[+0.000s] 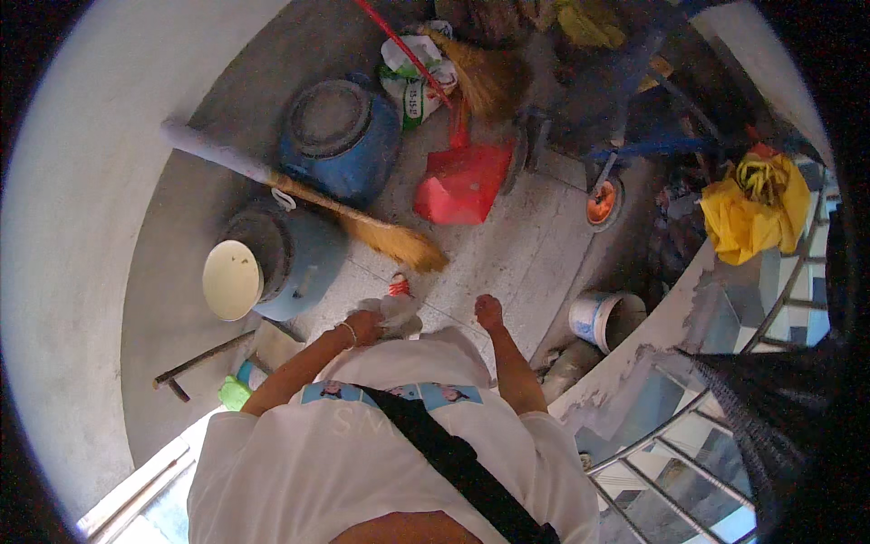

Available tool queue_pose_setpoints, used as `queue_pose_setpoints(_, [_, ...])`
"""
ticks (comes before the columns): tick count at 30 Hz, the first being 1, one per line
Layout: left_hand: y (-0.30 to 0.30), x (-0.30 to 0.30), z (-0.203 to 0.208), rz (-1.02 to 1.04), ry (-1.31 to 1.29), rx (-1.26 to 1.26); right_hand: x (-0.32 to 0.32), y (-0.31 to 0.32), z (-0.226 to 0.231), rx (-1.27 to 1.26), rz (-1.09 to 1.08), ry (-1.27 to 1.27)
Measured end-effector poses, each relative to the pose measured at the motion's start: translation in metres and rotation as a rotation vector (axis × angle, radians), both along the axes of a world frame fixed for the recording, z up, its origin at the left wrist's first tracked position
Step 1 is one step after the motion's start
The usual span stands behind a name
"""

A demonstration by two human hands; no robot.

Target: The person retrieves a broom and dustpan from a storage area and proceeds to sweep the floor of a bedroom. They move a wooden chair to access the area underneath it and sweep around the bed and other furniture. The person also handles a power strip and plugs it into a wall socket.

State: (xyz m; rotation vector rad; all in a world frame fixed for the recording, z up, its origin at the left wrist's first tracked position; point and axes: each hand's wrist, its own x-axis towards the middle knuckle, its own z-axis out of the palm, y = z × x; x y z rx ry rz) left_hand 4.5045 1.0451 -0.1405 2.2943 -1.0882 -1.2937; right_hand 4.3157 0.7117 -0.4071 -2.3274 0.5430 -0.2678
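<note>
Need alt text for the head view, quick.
Seen from above, a person's left hand holds a pale cloth, the right hand bare. Ahead on the floor: a straw broom, two blue barrels, a red dustpan.

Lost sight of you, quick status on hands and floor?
Left hand gripping a pale cloth. Right hand closed, empty. Broom and red dustpan on floor just ahead.

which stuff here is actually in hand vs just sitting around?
In hand:
- left hand grips a pale cloth
- right hand is closed, apparently empty
- broom lies nearest, just ahead of both hands

Lying about:
- red dustpan
- two blue barrels
- white lid
- yellow cloth on the railing
- white bucket
</note>
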Motion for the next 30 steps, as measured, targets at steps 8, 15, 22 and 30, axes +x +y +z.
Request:
queue_pose_setpoints(8, [0.001, -0.024, -0.037, 0.205, -0.019, -0.097, 0.095, -0.081, -0.028, 0.470, -0.047, 0.130])
queue_pose_setpoints(15, [-0.031, -0.092, -0.057, 0.415, -0.140, -0.182, 0.209, -0.135, -0.081, 0.023, 0.057, 0.366])
queue_pose_setpoints(22, [-0.099, -0.081, -0.060, 0.522, 0.140, 0.102, 0.253, -0.214, -0.244, 0.182, -0.217, 0.367])
queue_pose_setpoints(30, [-0.133, -0.107, -0.055, 0.711, 0.174, 0.136, 0.381, -0.147, -0.086, 0.933, -0.308, 0.485])
